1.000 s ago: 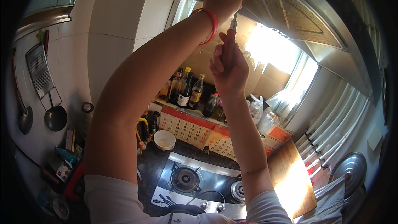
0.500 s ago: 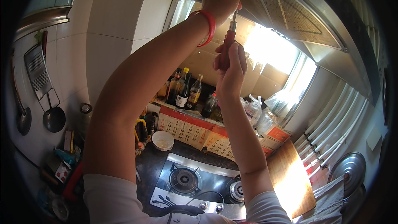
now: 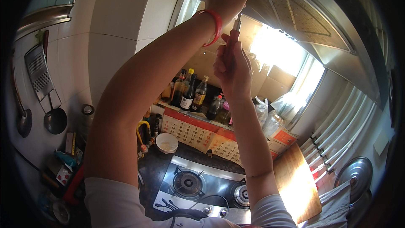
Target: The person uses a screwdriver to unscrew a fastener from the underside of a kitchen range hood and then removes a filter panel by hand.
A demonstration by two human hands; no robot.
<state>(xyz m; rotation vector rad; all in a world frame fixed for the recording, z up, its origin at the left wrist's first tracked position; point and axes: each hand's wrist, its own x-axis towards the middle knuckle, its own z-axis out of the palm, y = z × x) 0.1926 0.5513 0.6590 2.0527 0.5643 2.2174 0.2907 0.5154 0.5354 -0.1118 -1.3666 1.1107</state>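
Overhead, a screwdriver (image 3: 231, 46) with a red handle and a thin metal shaft points up at the underside of the range hood (image 3: 291, 12). My right hand (image 3: 237, 76) is wrapped round its handle from below. Higher up, my left hand (image 3: 222, 1), with a red bangle (image 3: 218, 25) at the wrist, has its fingers curled round the upper shaft close to the hood. The screwdriver's tip and whatever it meets are out of sight at the top edge.
Below my arms lies a two-burner gas stove (image 3: 185, 181) with a white bowl (image 3: 167, 143) behind it. Several sauce bottles (image 3: 188, 95) line the ledge. A wooden board (image 3: 297, 185) leans at the right. A grater (image 3: 39, 74) and ladles hang on the left wall.
My right hand has turned a little round the screwdriver's handle, its fingers shifted. My left hand stays at the shaft with a slight finger shift.
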